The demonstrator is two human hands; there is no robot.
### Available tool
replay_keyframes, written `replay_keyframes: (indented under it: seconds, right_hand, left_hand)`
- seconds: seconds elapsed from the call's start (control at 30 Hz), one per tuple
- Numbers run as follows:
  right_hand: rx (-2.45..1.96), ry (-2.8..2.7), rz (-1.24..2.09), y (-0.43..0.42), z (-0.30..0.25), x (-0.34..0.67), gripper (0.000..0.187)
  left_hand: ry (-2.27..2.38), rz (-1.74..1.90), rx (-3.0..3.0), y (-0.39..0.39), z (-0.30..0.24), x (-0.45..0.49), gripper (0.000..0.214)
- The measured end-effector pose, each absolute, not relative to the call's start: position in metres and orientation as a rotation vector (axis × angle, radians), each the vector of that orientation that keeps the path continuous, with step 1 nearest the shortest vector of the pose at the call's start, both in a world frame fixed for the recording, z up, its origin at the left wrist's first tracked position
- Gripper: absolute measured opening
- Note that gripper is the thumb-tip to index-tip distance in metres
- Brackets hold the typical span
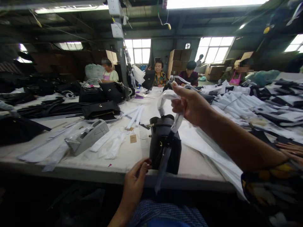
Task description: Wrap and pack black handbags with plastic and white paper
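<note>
A black handbag (154, 148) stands upright near the front edge of the table, a metal clasp and buckle showing on it. Its looped handle (163, 96) is wrapped in white covering. My right hand (188, 102) is closed around that handle at the upper right, thumb pointing up. A strap in clear plastic (165, 159) hangs down the bag's front, past the table edge. Beside the bag's lower left corner is my left hand (136, 178), its thumb and fingertips pinched together. What they hold, if anything, is too small to make out.
Left of the bag are a grey tape dispenser (91, 135), white wrapping strips (113, 143) and a brown tag (133, 138). Black bags (101, 91) lie farther left. White-wrapped pieces (236, 102) are heaped on the right. Co-workers sit across the table; another person's hand (291, 147) rests at far right.
</note>
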State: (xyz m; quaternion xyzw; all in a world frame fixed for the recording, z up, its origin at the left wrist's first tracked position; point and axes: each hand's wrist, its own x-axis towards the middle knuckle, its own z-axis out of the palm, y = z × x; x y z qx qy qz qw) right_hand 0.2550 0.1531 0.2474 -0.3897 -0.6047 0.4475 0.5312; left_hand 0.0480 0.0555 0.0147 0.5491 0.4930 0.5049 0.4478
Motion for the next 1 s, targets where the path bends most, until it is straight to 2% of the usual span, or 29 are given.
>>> replay_keyframes:
  seconds: [0.17, 0.27, 0.33, 0.37, 0.5, 0.57, 0.67, 0.7, 0.77, 0.83, 0.9, 1.0]
  right_hand:
    - [-0.936, -1.605, 1.004, 0.192, 0.301, 0.279, 0.041]
    - [-1.028, -1.724, 0.883, 0.209, 0.311, 0.285, 0.055]
    - [-1.094, -1.819, 0.773, 0.22, 0.304, 0.283, 0.067]
    - [-1.105, -1.87, 0.719, 0.226, 0.298, 0.28, 0.068]
    - [-1.052, -1.998, 0.544, 0.244, 0.262, 0.275, 0.04]
    - [-1.042, -2.003, 0.322, 0.237, 0.246, 0.279, 0.035]
    - [-1.075, -1.785, -0.065, 0.191, 0.22, 0.286, 0.037]
    - [-1.115, -1.673, -0.093, 0.169, 0.207, 0.287, 0.034]
    - [-1.257, -1.621, 0.069, 0.122, 0.174, 0.284, 0.033]
    - [-1.352, -1.842, 0.481, 0.082, 0.134, 0.275, 0.038]
    - [-1.383, -1.973, 0.783, 0.056, 0.093, 0.262, 0.03]
    - [-1.427, -1.92, 0.972, 0.042, 0.047, 0.24, 0.031]
  left_hand:
    - [1.493, 1.641, 1.49, 0.078, 0.034, 0.02, 0.051]
    - [1.589, 1.601, 1.7, 0.081, 0.037, 0.02, 0.062]
    - [1.501, 1.477, 1.693, 0.076, 0.032, 0.03, 0.068]
    - [1.457, 1.421, 1.656, 0.072, 0.029, 0.038, 0.069]
    - [1.419, 1.352, 1.446, 0.057, 0.012, 0.064, 0.061]
    - [1.347, 1.345, 1.316, 0.055, 0.006, 0.069, 0.059]
    - [1.232, 1.334, 1.196, 0.058, 0.001, 0.068, 0.049]
    - [1.22, 1.334, 1.188, 0.059, 0.0, 0.067, 0.043]
    - [1.23, 1.323, 1.207, 0.057, 0.001, 0.065, 0.035]
    - [1.246, 1.292, 1.263, 0.053, 0.005, 0.064, 0.031]
    - [1.241, 1.261, 1.34, 0.048, 0.012, 0.066, 0.025]
    - [1.172, 1.198, 1.498, 0.05, 0.024, 0.061, 0.022]
